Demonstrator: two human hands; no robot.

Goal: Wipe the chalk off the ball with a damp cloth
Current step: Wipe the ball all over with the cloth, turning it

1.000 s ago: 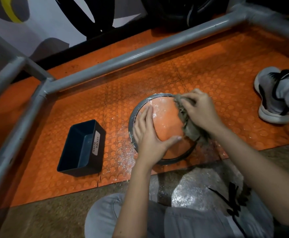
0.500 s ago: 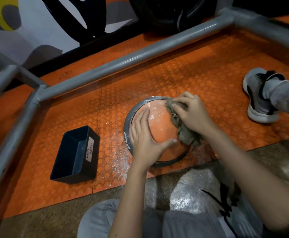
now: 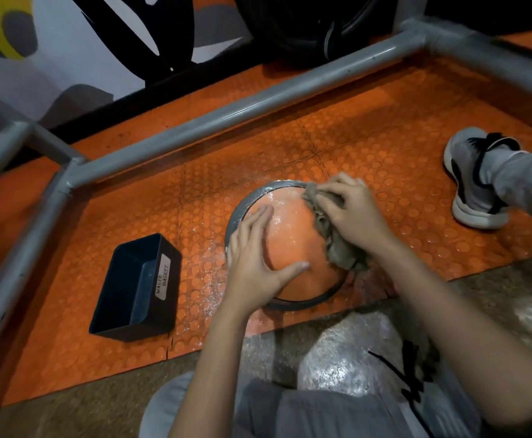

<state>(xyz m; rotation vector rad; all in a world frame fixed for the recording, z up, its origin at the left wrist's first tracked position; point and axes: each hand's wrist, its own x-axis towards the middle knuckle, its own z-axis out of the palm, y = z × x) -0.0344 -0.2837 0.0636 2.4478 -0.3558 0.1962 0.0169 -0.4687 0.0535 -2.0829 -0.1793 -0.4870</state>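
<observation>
One round orange ball [image 3: 293, 245] sits in one grey ring [image 3: 242, 207] on the orange studded floor mat [image 3: 369, 147], just far of the person's knees. Being a sphere, it shows only its domed top to the camera, with white chalk [image 3: 282, 205] speckling its far part.

The left hand [image 3: 258, 257] lies flat on the ball's left side, fingers straight and pointing far, thumb spread toward the right. The right hand [image 3: 353, 213] is curled round one grey-brown cloth [image 3: 337, 245], pressing it on the ball's far-right side. The bunched cloth runs lengthwise from far to near down the ball's right edge.

One black bin labelled "WASTE BASKET" [image 3: 138, 282] stands open-side up to the left, apart from the ring. One grey shoe [image 3: 470, 181] rests at far right.
</observation>
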